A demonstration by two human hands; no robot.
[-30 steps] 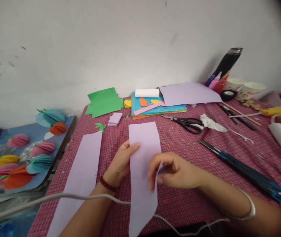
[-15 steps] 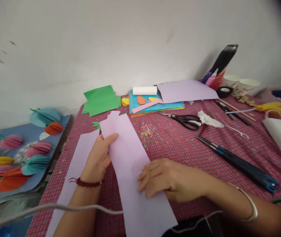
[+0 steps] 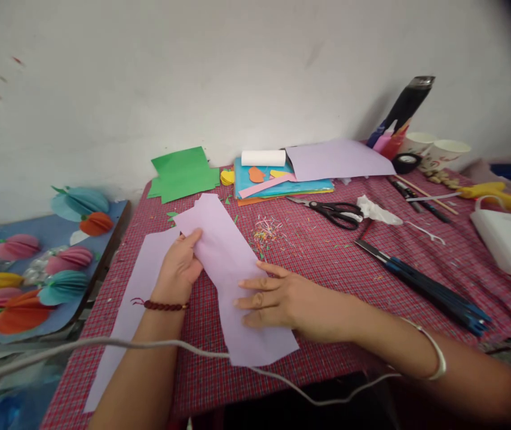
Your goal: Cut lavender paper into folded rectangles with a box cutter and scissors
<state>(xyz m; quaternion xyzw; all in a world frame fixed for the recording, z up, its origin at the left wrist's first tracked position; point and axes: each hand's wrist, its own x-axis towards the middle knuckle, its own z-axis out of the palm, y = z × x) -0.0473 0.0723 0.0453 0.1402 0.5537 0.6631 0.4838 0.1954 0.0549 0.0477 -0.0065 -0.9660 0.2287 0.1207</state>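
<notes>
My left hand (image 3: 178,267) grips the left edge of a folded-looking strip of lilac paper (image 3: 219,239), thumb on top and the other fingers beneath. Across the strip's lower half lies my right hand (image 3: 282,298), its fingers spread on the paper and holding nothing. The strip's far end shows more than one layer, slightly fanned. Another lilac sheet (image 3: 125,322) rests on the table, partly covered by my left forearm. A heap of tiny paper scraps (image 3: 265,230) sits just beyond the strip.
Black scissors (image 3: 333,212), crumpled white tissue (image 3: 374,210) and a blue-black long-handled tool (image 3: 434,292) lie to the right. Green paper (image 3: 183,173) and a blue pack (image 3: 300,186) are behind. A white cable (image 3: 116,342) crosses in front. Paper pumpkins (image 3: 24,310) stand at left.
The lilac strip has shifted away from me, so its near end now shows on the table. My right hand has opened from bunched fingers to spread ones. The left keeps its grip.
</notes>
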